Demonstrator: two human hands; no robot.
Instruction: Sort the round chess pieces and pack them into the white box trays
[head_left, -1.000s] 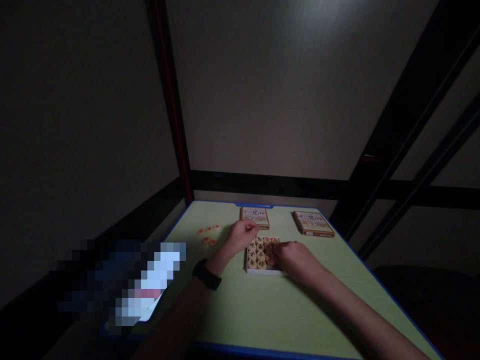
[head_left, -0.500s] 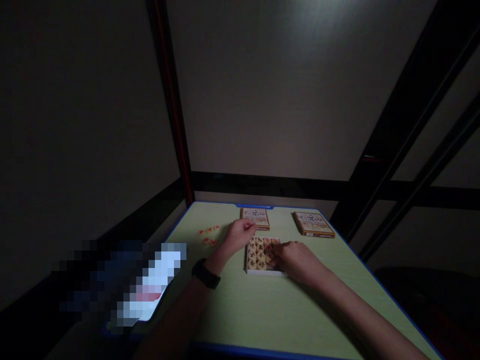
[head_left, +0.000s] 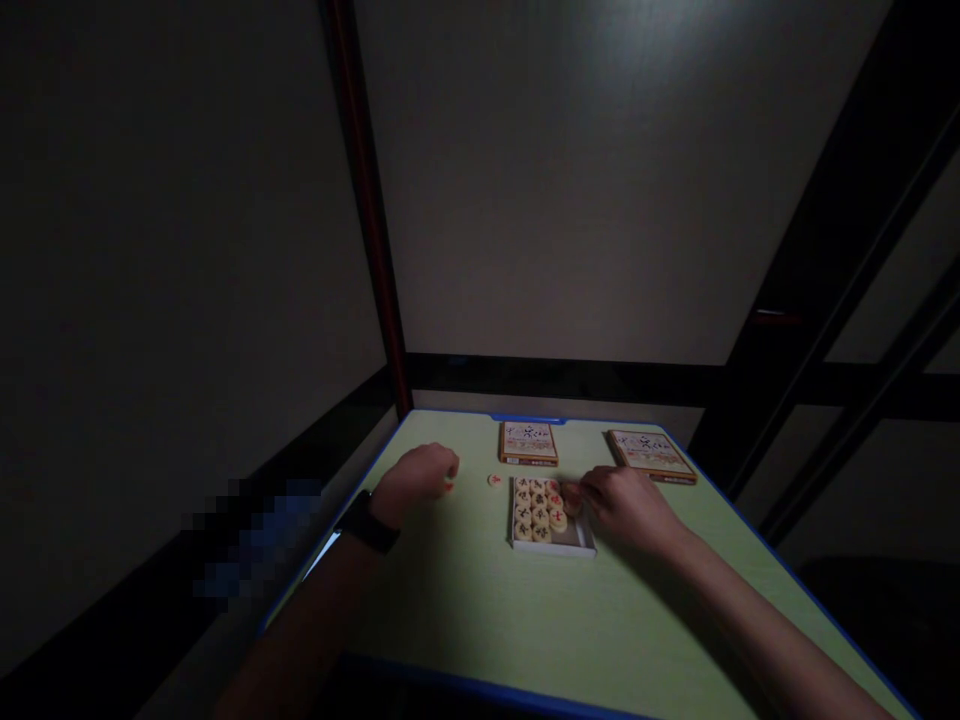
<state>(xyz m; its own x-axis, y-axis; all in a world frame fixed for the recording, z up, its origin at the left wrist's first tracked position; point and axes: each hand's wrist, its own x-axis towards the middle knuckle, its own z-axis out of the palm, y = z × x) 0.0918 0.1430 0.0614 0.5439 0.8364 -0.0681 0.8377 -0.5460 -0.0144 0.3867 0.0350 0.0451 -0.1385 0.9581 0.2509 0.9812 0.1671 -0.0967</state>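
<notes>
A shallow white box (head_left: pixel 555 550) on the table holds rows of round wooden Chinese chess pieces (head_left: pixel 532 515), marked in black and red. My right hand (head_left: pixel 634 505) is over the box's right side, its fingers closed on a chess piece (head_left: pixel 572 499) at the edge of the rows. To the left, my left hand (head_left: pixel 416 480), with a dark band on the wrist, is curled low over the table. A red-marked piece (head_left: pixel 448 486) shows at its fingertips; its palm is hidden. One loose red-marked piece (head_left: pixel 495 480) lies between that hand and the box.
A flat printed box (head_left: pixel 529 443) lies just behind the open box, and a similar printed box (head_left: pixel 651 455) lies at the far right. The green table (head_left: pixel 465 600) has a blue edge and stands against walls. A pale object (head_left: pixel 322 553) is partly hidden behind my left forearm.
My left hand has moved left from the box to where loose red pieces lay. My right hand has shifted slightly, uncovering the box's front right part. A loose piece now shows left of the box.
</notes>
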